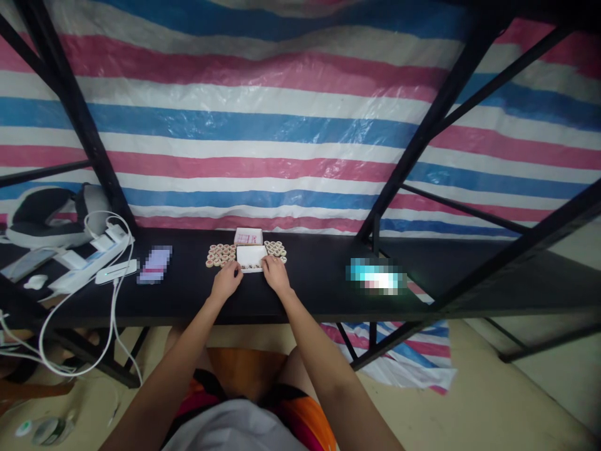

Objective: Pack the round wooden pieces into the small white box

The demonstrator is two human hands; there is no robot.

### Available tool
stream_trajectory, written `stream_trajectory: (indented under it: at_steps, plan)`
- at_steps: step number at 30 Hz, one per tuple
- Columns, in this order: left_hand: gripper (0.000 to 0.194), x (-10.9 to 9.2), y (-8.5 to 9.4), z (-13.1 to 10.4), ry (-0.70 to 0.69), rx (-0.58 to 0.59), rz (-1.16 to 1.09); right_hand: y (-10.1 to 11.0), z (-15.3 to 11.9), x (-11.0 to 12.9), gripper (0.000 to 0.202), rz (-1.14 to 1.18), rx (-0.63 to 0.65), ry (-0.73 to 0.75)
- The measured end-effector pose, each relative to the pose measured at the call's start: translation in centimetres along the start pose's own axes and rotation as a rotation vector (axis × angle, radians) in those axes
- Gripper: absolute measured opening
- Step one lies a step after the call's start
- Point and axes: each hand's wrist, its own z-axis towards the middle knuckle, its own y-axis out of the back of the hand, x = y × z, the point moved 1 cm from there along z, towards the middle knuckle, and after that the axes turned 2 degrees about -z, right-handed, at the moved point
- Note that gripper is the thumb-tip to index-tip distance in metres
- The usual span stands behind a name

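An open white box (252,255) lies on the black tabletop, with a row of small round pieces (251,267) along the inside of its near edge. My left hand (227,280) is at the box's near left corner, fingers curled together; what they hold, if anything, is too small to make out. At the right side of the box, my right hand (275,273) has its fingers bent over the rim, and their tips are partly hidden. Round Chinese chess pieces with reddish marks (220,254) sit left of the box. More pieces with darker marks (276,248) lie to its right.
Behind the box stands its printed lid (248,237). A blurred phone (154,264), a power strip (94,260) with white cables and a neck pillow (56,213) are on the left. A blurred bright screen (376,277) lies right. Black metal posts (422,138) frame the table.
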Motion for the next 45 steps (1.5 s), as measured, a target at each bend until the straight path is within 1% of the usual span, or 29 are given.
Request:
stream_trajectory:
  at_steps: [6, 14, 22, 28, 30, 32, 36, 38, 41, 43, 45]
  plan:
    - [0.011, 0.0, 0.1, -0.1, -0.007, -0.010, 0.002, -0.1, -0.1, 0.2, 0.030, -0.051, 0.019, 0.040]
    - [0.011, 0.0, 0.1, 0.0, 0.001, -0.004, -0.004, 0.2, -0.3, 0.4, 0.031, -0.067, 0.017, 0.052]
    - [0.012, 0.2, -0.2, 0.0, -0.010, -0.026, -0.001, 0.6, -0.5, 0.7, 0.033, -0.146, 0.010, 0.015]
    - [0.011, 0.3, -0.3, 0.0, -0.010, -0.024, -0.008, 0.6, -0.5, 0.7, 0.032, -0.111, -0.022, 0.009]
    - [0.011, 0.3, -0.3, 0.0, -0.014, -0.016, -0.011, 0.6, -0.6, 0.4, 0.031, -0.076, -0.061, -0.034]
    - [0.011, 0.2, -0.2, 0.0, -0.016, -0.014, -0.010, 0.5, -0.6, -0.2, 0.030, -0.037, -0.119, -0.124]
    - [0.011, 0.2, -0.1, 0.0, -0.008, -0.008, -0.003, 0.2, -0.7, -1.5, 0.039, 0.049, -0.197, -0.328]
    - [0.011, 0.2, -0.2, 0.0, -0.006, -0.006, -0.006, 0.0, -0.6, -1.9, 0.044, 0.049, -0.179, -0.377]
    - [0.010, 0.4, -0.3, 0.1, -0.009, -0.010, -0.011, 0.0, -0.5, -1.8, 0.047, -0.018, -0.092, -0.372]
    - [0.009, 0.4, -0.3, 0.1, -0.010, -0.012, -0.014, 0.1, -0.5, -1.5, 0.045, -0.038, -0.057, -0.358]
    - [0.010, 0.3, -0.3, 0.0, -0.007, -0.012, -0.020, 0.3, -0.6, -1.3, 0.041, -0.029, -0.055, -0.363]
